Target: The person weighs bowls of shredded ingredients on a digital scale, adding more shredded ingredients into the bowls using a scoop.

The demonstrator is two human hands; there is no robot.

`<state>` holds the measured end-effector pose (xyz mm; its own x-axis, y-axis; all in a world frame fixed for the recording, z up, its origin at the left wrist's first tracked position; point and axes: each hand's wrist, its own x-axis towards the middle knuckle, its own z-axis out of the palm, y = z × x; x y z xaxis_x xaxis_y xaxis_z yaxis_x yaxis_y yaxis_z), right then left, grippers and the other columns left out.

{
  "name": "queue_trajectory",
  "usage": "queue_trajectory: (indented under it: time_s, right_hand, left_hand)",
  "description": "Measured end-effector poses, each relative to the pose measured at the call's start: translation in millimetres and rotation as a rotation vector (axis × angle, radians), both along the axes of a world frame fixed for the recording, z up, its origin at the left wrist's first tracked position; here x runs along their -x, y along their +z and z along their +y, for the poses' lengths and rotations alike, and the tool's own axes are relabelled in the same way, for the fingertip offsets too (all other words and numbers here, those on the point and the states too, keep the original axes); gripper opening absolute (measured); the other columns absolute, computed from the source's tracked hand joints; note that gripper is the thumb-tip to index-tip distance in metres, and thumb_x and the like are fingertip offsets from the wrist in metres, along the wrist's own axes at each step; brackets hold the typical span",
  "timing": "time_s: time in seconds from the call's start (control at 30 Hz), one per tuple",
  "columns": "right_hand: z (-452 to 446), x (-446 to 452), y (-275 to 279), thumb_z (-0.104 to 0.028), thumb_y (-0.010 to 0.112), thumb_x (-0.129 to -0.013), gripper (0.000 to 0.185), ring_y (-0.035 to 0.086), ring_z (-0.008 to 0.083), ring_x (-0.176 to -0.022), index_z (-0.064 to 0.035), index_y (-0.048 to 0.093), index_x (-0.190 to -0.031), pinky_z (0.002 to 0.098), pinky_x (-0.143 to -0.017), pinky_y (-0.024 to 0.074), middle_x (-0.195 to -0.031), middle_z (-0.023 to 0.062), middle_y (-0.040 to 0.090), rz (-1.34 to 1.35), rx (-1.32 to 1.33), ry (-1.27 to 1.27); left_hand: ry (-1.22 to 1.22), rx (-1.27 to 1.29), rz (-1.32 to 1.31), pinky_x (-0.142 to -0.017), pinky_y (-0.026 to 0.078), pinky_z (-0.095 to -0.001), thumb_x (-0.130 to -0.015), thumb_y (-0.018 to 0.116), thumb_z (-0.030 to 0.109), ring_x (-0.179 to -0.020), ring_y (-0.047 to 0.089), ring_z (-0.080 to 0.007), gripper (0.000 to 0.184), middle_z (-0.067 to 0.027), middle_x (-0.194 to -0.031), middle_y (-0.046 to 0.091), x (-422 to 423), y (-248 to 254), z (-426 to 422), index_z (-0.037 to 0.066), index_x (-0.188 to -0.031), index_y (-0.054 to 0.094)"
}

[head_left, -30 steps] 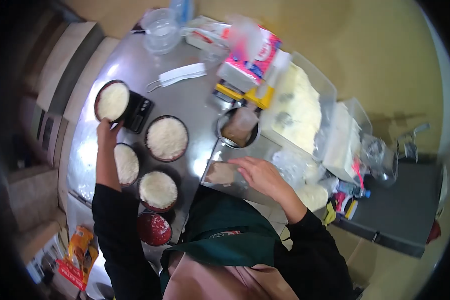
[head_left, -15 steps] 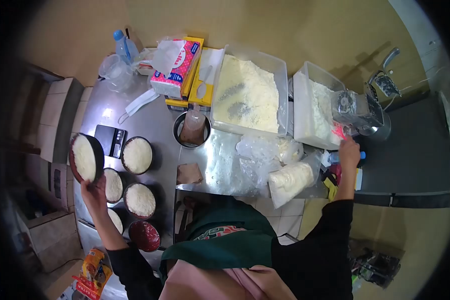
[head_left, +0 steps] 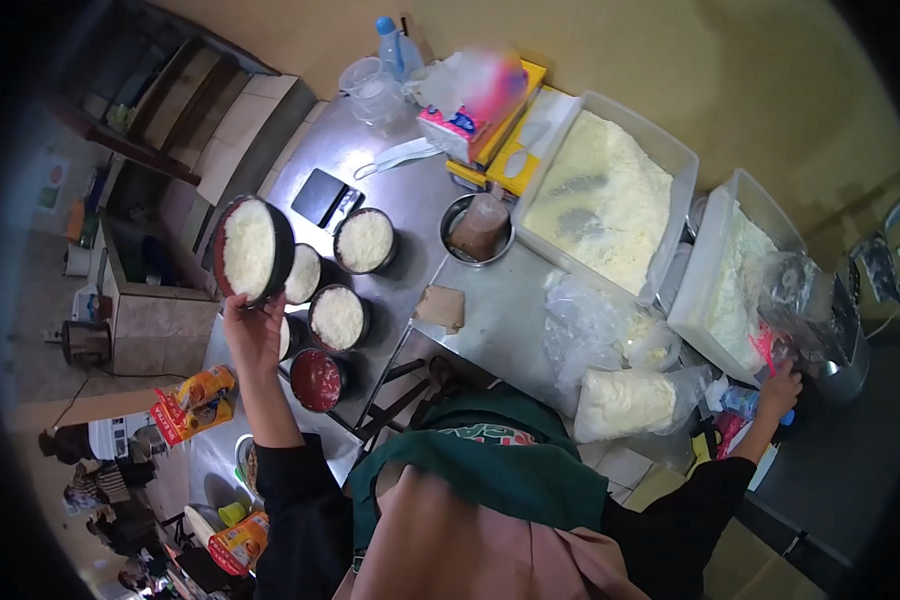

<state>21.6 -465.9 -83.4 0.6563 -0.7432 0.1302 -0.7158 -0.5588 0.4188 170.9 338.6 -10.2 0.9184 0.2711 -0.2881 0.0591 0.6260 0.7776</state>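
Observation:
In my left hand [head_left: 255,335] is a dark round cake pan [head_left: 282,255], tilted toward me, filled with white shreds or crumbs [head_left: 250,250]. My fingers grip its lower rim. Below and beside it stand several similar pans with white filling, among them one pan [head_left: 365,240] and another [head_left: 339,318]. A further pan [head_left: 317,380] shows a red inside with only white specks. Far to the right, my right hand [head_left: 780,388] is closed around a small pink utensil [head_left: 765,345] at the near edge of the white powder bin [head_left: 715,300]; its exact kind is unclear.
A large bin [head_left: 540,225] of pale yellow powder stands at the back. Near it are a metal pot [head_left: 446,240], a kitchen scale [head_left: 322,198], plastic bags of powder [head_left: 625,405] and a brown square [head_left: 440,309]. A machine [head_left: 815,310] stands at the right.
My view has turned left, so the table appears rotated and more of the room shows. My left hand still holds the pan; my right hand stays by the powder bin.

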Motion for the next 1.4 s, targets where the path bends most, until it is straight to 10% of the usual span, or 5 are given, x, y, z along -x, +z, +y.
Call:
queue_trajectory:
  time_s: [0.2, 1.4]
  right_hand:
    - [1.4, 4.1, -6.0, -0.014, 0.044, -0.087, 0.019, 0.062, 0.0336, -0.085, -0.0062, 0.058, -0.098, 0.0429, -0.072, 0.0524, -0.095, 0.0128, 0.059, -0.015, -0.004, 0.206]
    - [132.4, 37.3, 26.0, -0.015, 0.052, -0.088, 0.028, 0.054, 0.0296, -0.088, -0.0117, 0.055, -0.115, 0.0423, -0.073, 0.0386, -0.090, 0.0110, 0.056, -0.307, 0.030, 0.207]
  left_hand:
    - [0.020, 0.073, -0.006, -0.096, 0.046, -0.0410, -0.081, 0.054, 0.013, -0.100, 0.059, -0.0289, 0.038, -0.0170, -0.112, 0.060, 2.2, 13.7, -14.2, -0.002, -0.115, 0.052]
    - [-0.020, 0.099, -0.043, -0.092, 0.050, -0.0405, -0.082, 0.055, 0.014, -0.104, 0.058, -0.0309, 0.039, -0.0211, -0.111, 0.057, 6.0, 16.2, -71.1, -0.007, -0.115, 0.048]
